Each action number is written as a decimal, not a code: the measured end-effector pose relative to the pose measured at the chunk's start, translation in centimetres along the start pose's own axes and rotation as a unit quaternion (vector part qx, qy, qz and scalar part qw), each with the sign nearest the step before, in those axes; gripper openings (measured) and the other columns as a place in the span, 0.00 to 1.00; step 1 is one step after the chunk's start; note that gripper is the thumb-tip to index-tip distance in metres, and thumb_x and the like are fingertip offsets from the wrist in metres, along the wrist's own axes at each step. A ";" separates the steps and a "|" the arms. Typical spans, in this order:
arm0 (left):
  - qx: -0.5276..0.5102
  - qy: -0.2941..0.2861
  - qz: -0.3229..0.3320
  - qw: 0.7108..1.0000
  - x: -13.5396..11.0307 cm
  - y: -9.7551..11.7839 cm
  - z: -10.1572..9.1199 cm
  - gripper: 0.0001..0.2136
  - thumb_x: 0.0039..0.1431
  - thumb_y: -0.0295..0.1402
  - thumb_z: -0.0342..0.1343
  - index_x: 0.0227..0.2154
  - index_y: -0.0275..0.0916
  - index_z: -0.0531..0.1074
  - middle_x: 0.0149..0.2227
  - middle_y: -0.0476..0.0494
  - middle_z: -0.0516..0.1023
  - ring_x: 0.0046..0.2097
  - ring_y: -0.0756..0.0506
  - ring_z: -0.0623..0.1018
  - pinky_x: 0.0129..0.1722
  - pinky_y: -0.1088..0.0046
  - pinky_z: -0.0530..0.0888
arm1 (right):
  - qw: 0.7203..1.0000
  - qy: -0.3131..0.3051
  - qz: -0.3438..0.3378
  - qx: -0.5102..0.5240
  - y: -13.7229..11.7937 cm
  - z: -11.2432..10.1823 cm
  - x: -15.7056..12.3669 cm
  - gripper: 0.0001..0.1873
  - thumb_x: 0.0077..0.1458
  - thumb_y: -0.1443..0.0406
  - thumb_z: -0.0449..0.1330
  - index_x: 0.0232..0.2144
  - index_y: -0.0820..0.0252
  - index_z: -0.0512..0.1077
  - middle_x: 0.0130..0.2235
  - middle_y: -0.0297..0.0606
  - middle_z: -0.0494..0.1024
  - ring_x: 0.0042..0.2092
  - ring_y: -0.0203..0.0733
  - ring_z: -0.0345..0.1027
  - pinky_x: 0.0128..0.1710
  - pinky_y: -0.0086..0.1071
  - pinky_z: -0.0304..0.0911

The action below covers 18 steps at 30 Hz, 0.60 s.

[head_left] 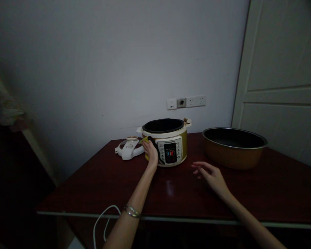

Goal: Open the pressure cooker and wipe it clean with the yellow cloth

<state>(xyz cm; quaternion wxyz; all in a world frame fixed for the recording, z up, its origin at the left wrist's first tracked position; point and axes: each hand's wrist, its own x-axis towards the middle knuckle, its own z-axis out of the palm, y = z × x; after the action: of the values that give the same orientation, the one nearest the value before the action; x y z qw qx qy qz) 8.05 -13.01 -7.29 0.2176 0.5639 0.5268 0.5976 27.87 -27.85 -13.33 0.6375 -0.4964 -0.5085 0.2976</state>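
My left hand (150, 152) is at the front left side of an electric pressure cooker (184, 141), pressing a yellow cloth with a dark edge (145, 139) to its wall. Most of the cloth is hidden behind the hand. The cooker has a white front panel with buttons and a lit display, and its top is uncovered, showing a dark inside. Over the table to the right of the cooker, my right hand (213, 175) is held with loosely bent fingers and nothing in it. Behind my left hand lies the white lid (129, 149).
A large oval pot (232, 157), brown outside and dark inside, stands at the right on the dark red table (98, 186). Wall sockets (195, 101) are behind the cooker. A white cable (95, 228) hangs at the front edge, and a door (282, 76) is at right.
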 end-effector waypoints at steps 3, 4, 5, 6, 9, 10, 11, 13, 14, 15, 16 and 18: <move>0.037 0.017 0.009 0.999 0.2 2.9 0.2 0.29 0.64 0.42 0.32 0.64 0.33 0.40 0.68 0.35 0.39 0.67 0.46 0.38 0.64 0.66 0.42 | 1.000 -0.002 0.001 0.006 0.3 -0.1 0.0 0.19 0.48 0.53 0.61 0.37 0.61 0.74 0.40 0.47 0.79 0.32 0.42 0.73 0.27 0.32 0.68; 0.050 0.024 0.016 0.998 0.1 3.6 0.2 0.29 0.64 0.42 0.33 0.64 0.32 0.39 0.68 0.35 0.38 0.67 0.46 0.37 0.64 0.65 0.41 | 1.000 -0.002 0.001 0.007 0.3 -0.1 0.0 0.19 0.48 0.53 0.61 0.37 0.62 0.74 0.40 0.47 0.79 0.32 0.42 0.73 0.27 0.32 0.68; 0.059 0.029 0.023 0.998 0.0 4.1 0.3 0.30 0.63 0.41 0.35 0.64 0.32 0.39 0.68 0.35 0.37 0.67 0.46 0.37 0.64 0.64 0.41 | 1.000 -0.001 0.001 0.006 0.4 -0.1 0.0 0.19 0.48 0.53 0.61 0.37 0.62 0.74 0.40 0.47 0.79 0.32 0.42 0.73 0.26 0.32 0.68; 0.064 0.033 0.024 0.997 -0.2 4.3 0.3 0.30 0.63 0.41 0.35 0.64 0.32 0.39 0.68 0.35 0.37 0.67 0.45 0.37 0.64 0.64 0.41 | 1.000 -0.001 0.000 0.006 0.4 -0.1 0.0 0.19 0.48 0.54 0.61 0.37 0.62 0.74 0.40 0.47 0.79 0.32 0.42 0.73 0.26 0.32 0.68; 0.062 0.037 0.015 0.997 -0.4 4.2 0.2 0.30 0.63 0.42 0.35 0.64 0.33 0.39 0.68 0.35 0.39 0.67 0.45 0.39 0.64 0.64 0.43 | 1.000 -0.004 -0.002 0.007 0.4 -0.1 0.0 0.18 0.49 0.54 0.61 0.37 0.62 0.74 0.40 0.47 0.79 0.33 0.42 0.73 0.27 0.32 0.68; 0.059 0.037 0.010 0.998 -0.4 4.0 0.2 0.30 0.63 0.42 0.35 0.64 0.34 0.39 0.68 0.36 0.39 0.67 0.45 0.40 0.64 0.64 0.44 | 1.000 -0.006 -0.003 0.007 0.4 -0.1 0.0 0.18 0.49 0.55 0.60 0.37 0.62 0.74 0.40 0.47 0.79 0.33 0.42 0.73 0.27 0.32 0.68; 0.054 0.035 0.004 0.998 -0.3 3.7 0.1 0.30 0.63 0.42 0.35 0.64 0.35 0.39 0.68 0.36 0.39 0.67 0.45 0.40 0.64 0.64 0.43 | 1.000 -0.006 -0.003 0.008 0.4 -0.1 0.0 0.18 0.49 0.55 0.60 0.37 0.62 0.74 0.40 0.47 0.79 0.33 0.42 0.73 0.27 0.32 0.68; 0.032 0.026 -0.025 0.999 0.1 3.2 0.0 0.29 0.63 0.41 0.35 0.64 0.34 0.39 0.68 0.36 0.39 0.67 0.45 0.40 0.64 0.65 0.42 | 1.000 -0.006 -0.003 0.009 0.3 -0.1 -0.1 0.18 0.49 0.55 0.60 0.37 0.62 0.74 0.40 0.47 0.79 0.32 0.42 0.73 0.27 0.32 0.68; 0.016 0.019 -0.046 0.999 0.3 2.9 -0.1 0.29 0.64 0.41 0.34 0.64 0.32 0.40 0.68 0.35 0.39 0.67 0.45 0.40 0.64 0.65 0.42 | 1.000 -0.006 -0.003 0.009 0.3 -0.1 -0.1 0.18 0.49 0.54 0.60 0.37 0.62 0.74 0.40 0.47 0.79 0.32 0.42 0.73 0.27 0.32 0.68; 0.000 0.012 -0.066 0.998 0.5 2.6 -0.2 0.29 0.64 0.40 0.34 0.64 0.30 0.40 0.68 0.34 0.39 0.67 0.45 0.40 0.64 0.65 0.41 | 1.000 -0.005 -0.003 0.009 0.3 -0.1 -0.1 0.18 0.49 0.54 0.60 0.37 0.62 0.74 0.40 0.47 0.79 0.32 0.42 0.73 0.27 0.32 0.67; -0.015 0.007 -0.083 0.996 0.7 2.1 -0.2 0.29 0.64 0.40 0.34 0.64 0.29 0.41 0.67 0.32 0.40 0.67 0.44 0.40 0.64 0.65 0.41 | 1.000 -0.005 -0.003 0.009 0.3 -0.1 -0.1 0.18 0.49 0.54 0.60 0.37 0.62 0.74 0.40 0.47 0.79 0.32 0.42 0.73 0.27 0.32 0.68; -0.036 0.001 -0.099 0.994 0.9 1.0 -0.4 0.28 0.64 0.39 0.33 0.63 0.30 0.44 0.67 0.32 0.42 0.67 0.45 0.41 0.64 0.66 0.42 | 1.000 -0.006 -0.004 0.009 0.3 -0.1 -0.1 0.18 0.49 0.54 0.60 0.38 0.62 0.74 0.40 0.47 0.79 0.33 0.42 0.73 0.27 0.32 0.68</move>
<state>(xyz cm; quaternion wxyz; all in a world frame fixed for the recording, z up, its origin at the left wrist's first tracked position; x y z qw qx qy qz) 7.82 -12.73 -5.94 0.2956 0.5004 0.5587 0.5917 28.00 -27.84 -13.64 0.6400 -0.4867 -0.5116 0.3030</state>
